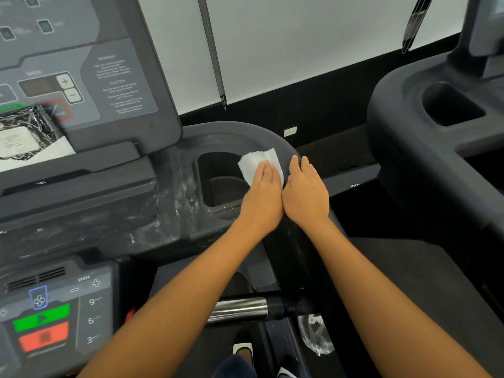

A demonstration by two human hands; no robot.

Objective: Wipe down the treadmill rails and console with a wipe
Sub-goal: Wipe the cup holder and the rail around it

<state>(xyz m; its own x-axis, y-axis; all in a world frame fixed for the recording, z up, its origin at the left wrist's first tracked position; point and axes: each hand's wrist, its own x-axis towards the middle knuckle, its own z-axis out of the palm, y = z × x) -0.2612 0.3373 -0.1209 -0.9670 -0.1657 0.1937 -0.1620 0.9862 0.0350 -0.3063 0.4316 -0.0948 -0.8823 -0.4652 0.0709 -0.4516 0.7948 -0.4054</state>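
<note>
Wipe (257, 162), white and folded, lies pressed flat on the curved dark rim of the treadmill's cup holder (218, 181), at the rim's right side, with its far edge sticking out beyond the fingertips. The left hand (263, 196) lies palm down on it, fingers straight and together, pinning it to the plastic rather than pinching it. Just right of that hand, touching it along the thumb side, the right hand (306, 195) rests flat and open on the same rounded corner of the console (169, 203), holding nothing, its fingertips reaching the outer edge.

Left of the hands opens the dark well of the cup holder, and beyond that the console's shelf shows pale streaks and smears on its black surface. Farther left and up stands the display panel (81, 69) with speed plus and minus keys and a block of caution text; a black-and-white marbled packet (30, 135) leans at its base. Below the forearms, nearer the person, a chrome-and-black handlebar (245, 309) runs crosswise, with a lower control pad (49, 320) to its left bearing a green and a red button and the numbers 9, 6 and 3. A crumpled clear plastic wrapper (315, 336) lies under the right forearm. Well to the right of the hands stands a second treadmill (425, 132) with its own cup holder.
</note>
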